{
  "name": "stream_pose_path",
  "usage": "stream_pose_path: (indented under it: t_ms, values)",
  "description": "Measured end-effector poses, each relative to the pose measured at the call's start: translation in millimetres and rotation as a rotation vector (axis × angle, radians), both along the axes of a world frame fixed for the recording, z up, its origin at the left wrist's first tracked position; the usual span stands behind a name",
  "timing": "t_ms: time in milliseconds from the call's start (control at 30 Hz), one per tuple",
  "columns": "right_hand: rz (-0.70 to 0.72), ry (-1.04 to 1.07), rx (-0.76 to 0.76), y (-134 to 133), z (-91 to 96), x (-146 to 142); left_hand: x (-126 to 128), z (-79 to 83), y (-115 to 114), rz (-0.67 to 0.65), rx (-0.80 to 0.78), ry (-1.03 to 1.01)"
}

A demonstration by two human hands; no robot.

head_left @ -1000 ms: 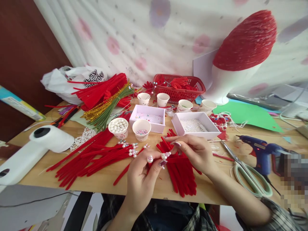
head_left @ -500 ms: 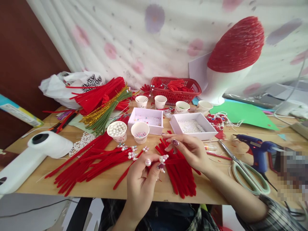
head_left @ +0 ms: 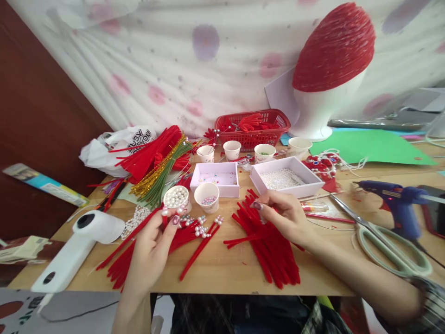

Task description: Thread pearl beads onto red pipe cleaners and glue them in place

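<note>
A pearl-tipped stem (head_left: 166,214) is pinched in the grip of the left hand (head_left: 151,243), just beside the cup of pearls (head_left: 177,198). The grip of the right hand (head_left: 283,218) is pressed together on a red stem (head_left: 253,198) at the top of the loose pile (head_left: 274,255). The cup could be tipped by a careless finger and its pearls scattered over the worktop (head_left: 222,273). Neighbouring stems could be dragged off the near edge.

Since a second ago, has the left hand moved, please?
Yes: the left hand moved leftward, away from the right hand, to just below the pearl cup.
</note>
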State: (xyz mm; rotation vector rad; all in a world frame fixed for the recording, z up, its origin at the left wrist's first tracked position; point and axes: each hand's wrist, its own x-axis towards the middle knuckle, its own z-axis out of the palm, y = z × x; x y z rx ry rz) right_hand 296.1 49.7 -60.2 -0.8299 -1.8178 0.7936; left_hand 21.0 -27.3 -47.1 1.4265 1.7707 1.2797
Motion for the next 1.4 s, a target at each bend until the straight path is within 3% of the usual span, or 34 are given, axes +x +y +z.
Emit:
stream_pose_path:
  t_ms: [133, 367, 633, 767, 900, 1100, 1233, 1400]
  values:
    - [-0.031, -0.043, -0.014, 0.4, -1.5, 0.2, 1.9, -5.1, 1.8, -0.043, -0.034, 0.067]
    - [-0.033, -0.074, 0.035, 1.9, -4.2, -2.7, -8.7, -1.0, 8.6, -0.09, -0.029, 0.594]
    - [0.036, -0.109, 0.113, 0.7, -6.3, -1.0, -4.0, -27.8, 13.0, -0.221, -0.104, 0.845]
    - [0.161, -0.216, 0.168, 2.0, -5.6, 1.0, -6.7, -29.8, 10.6, -0.199, -0.103, 0.88]
    - [0.285, -0.349, 0.23, 3.2, -6.0, 0.6, -4.7, -21.5, 0.9, -0.143, 0.013, 0.845]
    - [0.511, -0.692, 0.307, 4.3, -8.2, -1.8, 26.8, -26.4, -17.6, -0.204, 0.201, 0.702]
    - [0.432, -0.57, 0.211, 7.6, -8.7, 0.6, 25.1, -21.8, -15.3, -0.172, 0.28, 0.683]
    - [0.172, -0.389, -0.049, 8.7, -8.4, 2.7, -13.2, 12.5, 21.8, -0.037, 0.195, 0.773]
